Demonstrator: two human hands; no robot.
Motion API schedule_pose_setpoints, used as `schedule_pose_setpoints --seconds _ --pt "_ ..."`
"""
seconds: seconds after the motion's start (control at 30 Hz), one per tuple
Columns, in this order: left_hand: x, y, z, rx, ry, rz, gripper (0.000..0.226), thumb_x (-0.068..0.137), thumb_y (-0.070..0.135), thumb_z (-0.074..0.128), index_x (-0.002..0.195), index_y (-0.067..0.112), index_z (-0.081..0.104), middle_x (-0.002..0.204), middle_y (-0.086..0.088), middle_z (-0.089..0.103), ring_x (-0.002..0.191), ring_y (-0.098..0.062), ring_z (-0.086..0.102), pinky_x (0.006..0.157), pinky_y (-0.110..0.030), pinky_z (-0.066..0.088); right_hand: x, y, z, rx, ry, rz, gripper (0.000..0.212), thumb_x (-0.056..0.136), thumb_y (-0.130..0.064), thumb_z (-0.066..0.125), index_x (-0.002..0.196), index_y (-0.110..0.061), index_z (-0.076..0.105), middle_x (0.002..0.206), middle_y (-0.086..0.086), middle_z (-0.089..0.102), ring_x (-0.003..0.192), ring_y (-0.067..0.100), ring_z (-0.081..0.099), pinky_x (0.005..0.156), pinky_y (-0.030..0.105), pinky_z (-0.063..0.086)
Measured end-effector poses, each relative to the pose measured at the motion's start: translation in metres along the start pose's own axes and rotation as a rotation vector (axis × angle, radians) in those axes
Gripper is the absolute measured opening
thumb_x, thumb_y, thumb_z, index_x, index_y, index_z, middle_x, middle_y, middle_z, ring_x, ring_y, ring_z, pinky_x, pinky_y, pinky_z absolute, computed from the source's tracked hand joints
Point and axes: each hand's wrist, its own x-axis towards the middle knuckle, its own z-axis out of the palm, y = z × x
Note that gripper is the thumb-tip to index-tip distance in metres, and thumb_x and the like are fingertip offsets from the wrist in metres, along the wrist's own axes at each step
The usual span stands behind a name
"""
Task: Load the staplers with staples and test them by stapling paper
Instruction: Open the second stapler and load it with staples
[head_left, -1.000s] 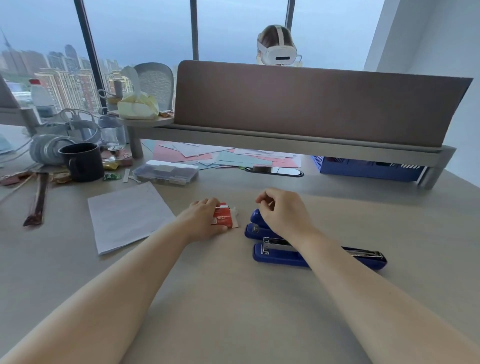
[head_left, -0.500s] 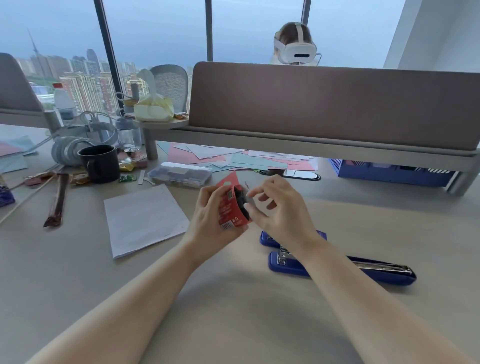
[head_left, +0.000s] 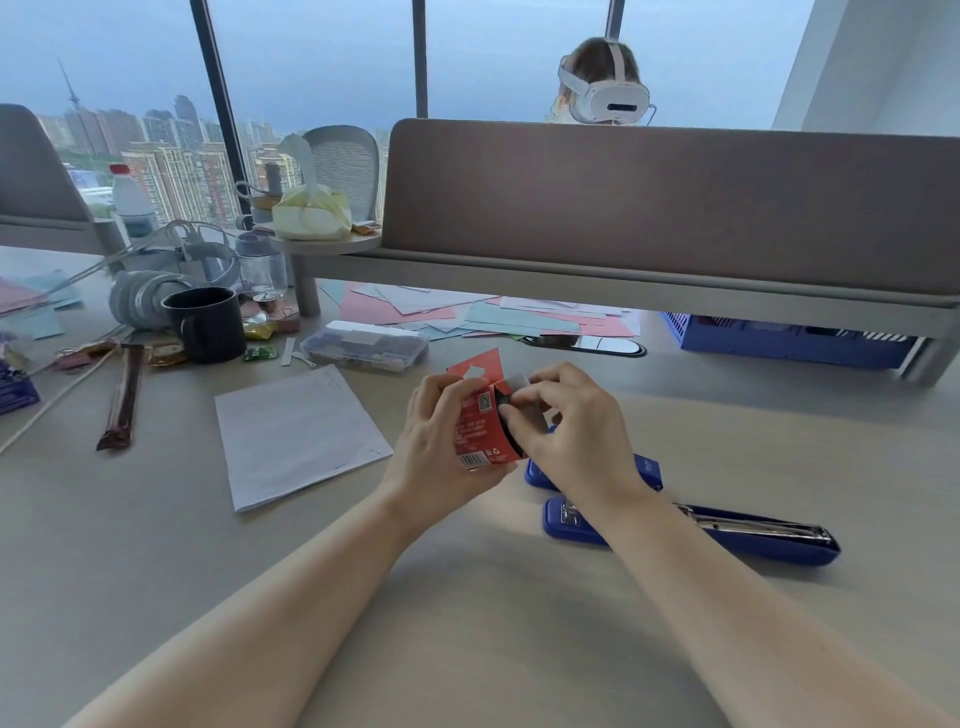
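My left hand (head_left: 434, 447) holds a small red staple box (head_left: 480, 423) upright above the desk, its red flap raised. My right hand (head_left: 569, 431) pinches at the box's open right end, where a white inner piece shows. Below my right wrist lie two blue staplers: the nearer stapler (head_left: 727, 532) is swung open flat with its metal staple channel exposed, and the farther stapler (head_left: 644, 470) is mostly hidden by my hand. A white paper sheet (head_left: 296, 434) lies flat to the left.
A black mug (head_left: 208, 325), a clear plastic case (head_left: 363, 345), snack wrappers and a brown stick packet (head_left: 122, 397) crowd the back left. Coloured papers (head_left: 467, 312) lie under the grey divider shelf (head_left: 623, 291). A blue basket (head_left: 779, 338) stands back right. A person with a headset sits beyond.
My left hand lifted the red box off the desk. My right hand left the staplers and came to the box's open end, where it now pinches at the white inner piece.
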Motion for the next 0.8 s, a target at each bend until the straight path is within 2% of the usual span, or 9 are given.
schedule_pose_setpoints --seconds 0.13,0.2,0.37,0.5,0.57,0.67,0.8 --pt "-0.001 0.002 0.0 0.024 -0.022 -0.012 0.07 0.056 0.04 0.075 0.115 0.032 0.038 0.116 0.002 0.041 0.112 -0.019 0.046 0.086 -0.026 0.042 0.001 -0.001 0.002 0.079 -0.006 0.109 0.021 0.079 -0.025 0.068 0.092 -0.01 0.073 0.1 0.004 0.064 0.083 0.008 0.051 0.069 0.009 0.04" --pt "-0.001 0.002 0.0 0.007 -0.053 -0.045 0.071 0.055 0.041 0.075 0.115 0.035 0.037 0.115 0.008 0.037 0.112 -0.018 0.046 0.086 -0.026 0.042 0.001 -0.001 0.001 0.115 0.009 0.166 0.016 0.079 -0.023 0.068 0.087 -0.01 0.073 0.094 -0.003 0.057 0.083 0.007 0.052 0.067 0.005 0.037" --pt "0.0 0.001 -0.001 -0.035 -0.109 -0.127 0.08 0.055 0.037 0.08 0.126 0.021 0.046 0.113 0.01 0.035 0.108 -0.012 0.044 0.086 -0.026 0.042 0.005 0.003 -0.001 0.118 0.054 0.179 0.008 0.079 -0.02 0.065 0.074 -0.014 0.065 0.084 -0.009 0.055 0.071 0.007 0.054 0.063 0.007 0.039" --pt "0.0 -0.003 -0.002 -0.102 -0.113 -0.162 0.079 0.061 0.026 0.082 0.13 0.021 0.045 0.114 0.008 0.037 0.11 -0.012 0.045 0.088 -0.027 0.046 0.007 0.004 -0.004 0.225 0.081 0.26 0.008 0.079 -0.018 0.064 0.071 -0.015 0.063 0.069 -0.009 0.059 0.062 0.003 0.055 0.055 0.004 0.044" --pt "0.002 -0.005 -0.004 -0.107 -0.144 -0.19 0.079 0.063 0.028 0.081 0.132 0.022 0.042 0.114 0.009 0.038 0.11 -0.012 0.044 0.087 -0.028 0.047 0.008 0.003 -0.006 0.342 0.063 0.355 0.01 0.079 -0.017 0.064 0.07 -0.014 0.064 0.067 -0.004 0.064 0.062 0.009 0.06 0.057 0.009 0.047" --pt "0.004 -0.009 -0.01 -0.046 -0.204 -0.212 0.079 0.065 0.034 0.079 0.133 0.024 0.04 0.113 0.011 0.038 0.108 -0.012 0.044 0.086 -0.028 0.049 0.01 0.003 -0.01 0.536 0.031 0.494 0.012 0.08 -0.014 0.062 0.069 -0.016 0.062 0.071 0.004 0.07 0.07 0.02 0.067 0.068 0.028 0.056" --pt "0.006 -0.012 -0.015 0.035 -0.296 -0.198 0.078 0.067 0.037 0.077 0.135 0.026 0.038 0.116 0.011 0.04 0.107 -0.01 0.042 0.085 -0.024 0.045 0.012 0.007 -0.015 0.669 -0.045 0.551 0.009 0.082 -0.007 0.061 0.084 -0.016 0.06 0.074 0.001 0.069 0.064 0.012 0.068 0.066 0.022 0.058"
